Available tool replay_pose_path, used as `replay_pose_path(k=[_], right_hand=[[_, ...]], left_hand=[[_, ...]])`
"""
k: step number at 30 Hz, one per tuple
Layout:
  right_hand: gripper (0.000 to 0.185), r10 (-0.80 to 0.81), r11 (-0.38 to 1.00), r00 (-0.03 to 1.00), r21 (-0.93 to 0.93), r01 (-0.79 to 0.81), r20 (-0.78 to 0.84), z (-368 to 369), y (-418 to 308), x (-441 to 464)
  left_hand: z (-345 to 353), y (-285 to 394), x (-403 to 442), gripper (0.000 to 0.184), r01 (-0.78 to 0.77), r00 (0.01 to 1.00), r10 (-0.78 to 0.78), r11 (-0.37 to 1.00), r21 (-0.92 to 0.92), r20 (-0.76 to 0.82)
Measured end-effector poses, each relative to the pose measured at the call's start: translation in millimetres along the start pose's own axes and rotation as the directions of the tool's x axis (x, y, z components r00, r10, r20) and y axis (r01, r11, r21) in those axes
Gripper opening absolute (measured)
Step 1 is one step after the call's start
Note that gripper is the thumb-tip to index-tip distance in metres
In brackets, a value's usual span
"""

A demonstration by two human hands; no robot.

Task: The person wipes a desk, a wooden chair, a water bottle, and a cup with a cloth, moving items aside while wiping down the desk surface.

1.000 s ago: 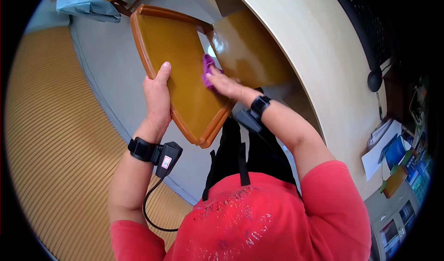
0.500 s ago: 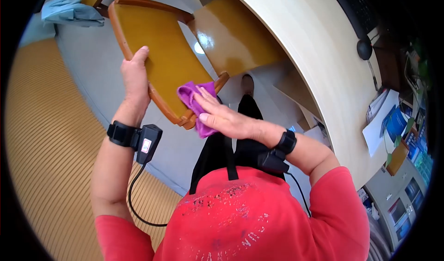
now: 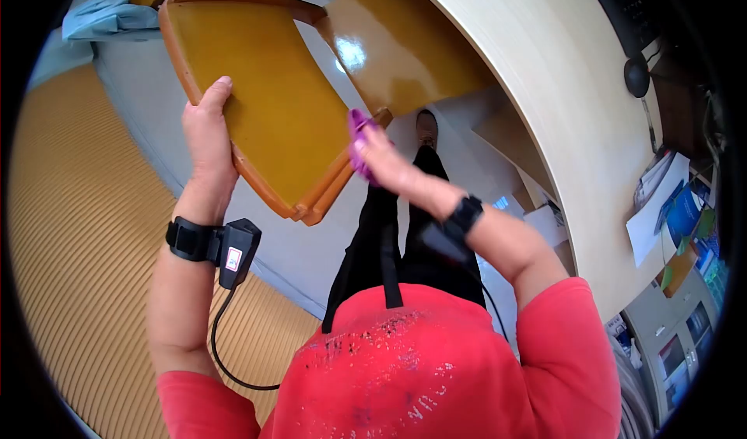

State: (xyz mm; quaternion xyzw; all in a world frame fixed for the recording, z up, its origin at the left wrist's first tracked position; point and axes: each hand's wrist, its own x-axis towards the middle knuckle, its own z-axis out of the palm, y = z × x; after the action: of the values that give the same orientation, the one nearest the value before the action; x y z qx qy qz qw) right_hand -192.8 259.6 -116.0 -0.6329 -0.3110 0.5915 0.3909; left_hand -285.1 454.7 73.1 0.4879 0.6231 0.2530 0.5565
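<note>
Yellow-brown varnished wooden chair (image 3: 299, 100): left hand (image 3: 208, 135) clamped on backrest's (image 3: 253, 100) left rim; right hand (image 3: 387, 161) gripping purple cloth (image 3: 357, 132) at opposite rim. Grey floor (image 3: 136, 100) open left of chair; pale curved wooden table (image 3: 537, 81) overhanging seat (image 3: 401, 50).

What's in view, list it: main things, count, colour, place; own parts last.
chair: one, yellow-brown, upper middle
cloth: one, purple, centre
desk: one, pale, right
keyboard: one, black, upper right
mouse: one, black, near keyboard
papers: several, white, far right
cabinet: one, grey, lower right
fabric: one, light blue, upper left
ribbed surface: one, tan, left
floor: one, grey, beneath chair
wrist devices: two, black, on wrists
shoe: one, brown, beyond trousers
trousers: one pair, black, middle
shirt: one, red, bottom
left grip: one, bare, on chair frame
right grip: one, bare, holding cloth
</note>
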Motion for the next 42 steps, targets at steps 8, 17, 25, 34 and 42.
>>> replay_pose_path(k=[8,17,25,34,42], right_hand=[[0.060,-0.010,1.000,0.987,-0.003,0.009,-0.161,6,15,26],[0.034,0.654,0.087,0.729,0.937,-0.338,0.202,-2,45,57],[0.035,0.482,-0.129,0.774,0.908,-0.400,0.410,17,51,42],[0.042,0.452,-0.139,0.687,0.806,-0.576,0.569,131,22,39],[0.041,0.443,-0.193,0.558,0.682,-0.705,0.702,187,-22,23]], left_hand=[[-1,3,-2,0.027,0.008,1.000,-0.007,1.000,-0.026,0.006],[2,6,-1,0.026,-0.001,1.000,0.001,1.000,0.018,-0.003],[-24,-5,-5,0.024,-0.043,0.975,0.039,0.999,0.014,0.219],[-134,-20,-11,0.029,0.036,0.989,-0.037,0.999,0.012,0.142],[-211,-68,-15,0.035,0.109,0.994,-0.109,0.990,-0.093,0.005]])
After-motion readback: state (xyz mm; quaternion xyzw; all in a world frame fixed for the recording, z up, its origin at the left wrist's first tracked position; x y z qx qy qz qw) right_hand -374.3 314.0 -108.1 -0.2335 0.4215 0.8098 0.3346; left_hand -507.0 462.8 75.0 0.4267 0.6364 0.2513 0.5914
